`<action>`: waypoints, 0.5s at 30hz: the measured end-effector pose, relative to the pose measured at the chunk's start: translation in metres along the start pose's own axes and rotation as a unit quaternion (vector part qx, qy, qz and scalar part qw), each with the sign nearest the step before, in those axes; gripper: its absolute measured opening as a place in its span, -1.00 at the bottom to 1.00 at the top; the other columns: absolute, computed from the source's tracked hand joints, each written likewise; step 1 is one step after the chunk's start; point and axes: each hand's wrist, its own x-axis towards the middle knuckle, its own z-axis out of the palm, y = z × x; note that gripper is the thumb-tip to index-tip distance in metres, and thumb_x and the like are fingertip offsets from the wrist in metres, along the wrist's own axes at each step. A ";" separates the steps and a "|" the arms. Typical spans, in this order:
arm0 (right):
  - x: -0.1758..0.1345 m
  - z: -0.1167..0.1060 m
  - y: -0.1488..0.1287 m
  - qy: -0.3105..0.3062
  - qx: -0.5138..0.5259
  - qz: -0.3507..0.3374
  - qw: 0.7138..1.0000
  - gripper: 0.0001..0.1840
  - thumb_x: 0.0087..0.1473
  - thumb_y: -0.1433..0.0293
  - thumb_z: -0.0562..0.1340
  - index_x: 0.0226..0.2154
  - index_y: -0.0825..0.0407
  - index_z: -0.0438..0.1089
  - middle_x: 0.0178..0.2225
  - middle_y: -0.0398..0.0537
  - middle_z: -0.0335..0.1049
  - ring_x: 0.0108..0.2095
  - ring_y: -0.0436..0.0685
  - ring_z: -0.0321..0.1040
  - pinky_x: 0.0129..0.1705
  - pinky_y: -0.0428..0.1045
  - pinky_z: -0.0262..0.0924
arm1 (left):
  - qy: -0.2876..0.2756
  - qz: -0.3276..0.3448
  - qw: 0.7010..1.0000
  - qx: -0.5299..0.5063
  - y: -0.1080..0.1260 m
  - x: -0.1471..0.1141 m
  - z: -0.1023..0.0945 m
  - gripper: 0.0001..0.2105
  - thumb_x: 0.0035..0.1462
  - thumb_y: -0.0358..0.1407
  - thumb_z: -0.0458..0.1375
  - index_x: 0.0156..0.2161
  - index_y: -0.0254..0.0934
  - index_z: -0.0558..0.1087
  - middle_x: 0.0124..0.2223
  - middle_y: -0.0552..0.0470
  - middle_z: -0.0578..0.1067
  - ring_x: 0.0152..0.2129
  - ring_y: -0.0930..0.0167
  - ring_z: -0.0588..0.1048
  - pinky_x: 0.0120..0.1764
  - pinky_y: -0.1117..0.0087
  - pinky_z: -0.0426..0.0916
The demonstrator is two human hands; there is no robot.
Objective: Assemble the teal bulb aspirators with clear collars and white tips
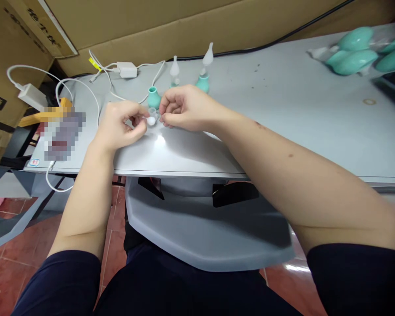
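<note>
My left hand (123, 123) is closed, thumb and forefinger pinching a small round white piece (151, 120) just above the table. A small clear plastic cup-like part (152, 112) sits right behind that piece, between the two hands. My right hand (186, 107) is closed too, its fingers curled and thumb near the forefinger beside the clear part; what they hold, if anything, is too small to make out. Behind the hands a teal rubber bulb (154, 97) stands upright with its neck open. Farther back, a white nozzle tip (174, 69) and another nozzle tip (208, 55) rise above teal bulbs partly covered by my right hand.
Several teal bulbs (355, 60) lie at the back right, some apparently bagged. A tan ring (369, 102) rests on the grey table (309, 118). White cables and a charger (127, 69) are at the left, near a blurred-out object (66, 134). Cardboard (151, 22) walls the rear.
</note>
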 end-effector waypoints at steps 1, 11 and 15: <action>0.000 0.000 0.000 -0.003 -0.015 -0.003 1.000 -0.76 0.14 0.64 0.47 -0.31 -0.04 0.60 -0.40 -0.16 0.63 -0.33 0.16 0.57 -0.26 -0.02 0.41 | -0.017 0.003 1.000 -0.005 0.000 0.000 -0.001 -0.81 -0.02 -0.41 0.24 -0.32 -0.18 0.70 -0.46 0.08 0.63 -0.57 0.44 0.54 -0.49 0.38 0.39; 0.000 0.000 -0.002 -0.040 -0.122 -0.038 0.991 -0.70 0.09 0.74 0.38 -0.38 0.01 0.61 -0.42 -0.19 0.56 -0.34 0.09 0.49 -0.28 -0.05 0.27 | -0.142 -0.077 0.987 -0.017 0.001 0.000 0.000 -0.84 -0.03 -0.35 0.26 -0.31 -0.21 0.66 -0.49 0.11 0.54 -0.62 0.45 0.38 -0.47 0.34 0.31; 0.001 0.004 0.000 -0.053 -0.128 -0.019 0.990 -0.68 0.04 0.76 0.37 -0.41 0.01 0.61 -0.47 -0.22 0.54 -0.39 0.07 0.49 -0.33 -0.05 0.24 | -0.152 -0.093 0.984 -0.020 0.002 0.001 0.000 -0.84 -0.02 -0.34 0.28 -0.29 -0.21 0.67 -0.48 0.11 0.56 -0.62 0.45 0.39 -0.45 0.36 0.31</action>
